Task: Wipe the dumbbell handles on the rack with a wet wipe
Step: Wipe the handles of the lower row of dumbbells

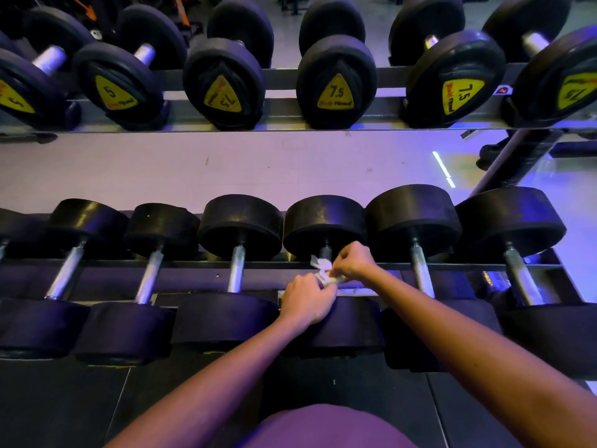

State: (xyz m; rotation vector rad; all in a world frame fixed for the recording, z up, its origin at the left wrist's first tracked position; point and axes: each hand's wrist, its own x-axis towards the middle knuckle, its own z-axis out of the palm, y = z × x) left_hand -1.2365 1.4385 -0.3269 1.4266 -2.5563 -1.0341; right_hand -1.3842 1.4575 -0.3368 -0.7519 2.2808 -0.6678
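A white wet wipe (pixel 323 270) is bunched around the steel handle (pixel 325 253) of a black dumbbell in the middle of the lower rack row. My right hand (pixel 353 259) pinches the wipe from the right, at the far part of the handle. My left hand (pixel 307 300) grips the near end of the wipe, just above the dumbbell's near head (pixel 349 328). Most of that handle is hidden by the wipe and both hands. Neighbouring dumbbells show bare steel handles, one on the left (pixel 236 270) and one on the right (pixel 421 270).
The lower rack rail (pixel 193 264) runs across under the handles. An upper tier (pixel 284 124) carries black dumbbells with yellow 5 and 7.5 labels. A slanted rack post (pixel 513 163) stands at right. Dark floor mats (pixel 193 399) lie below.
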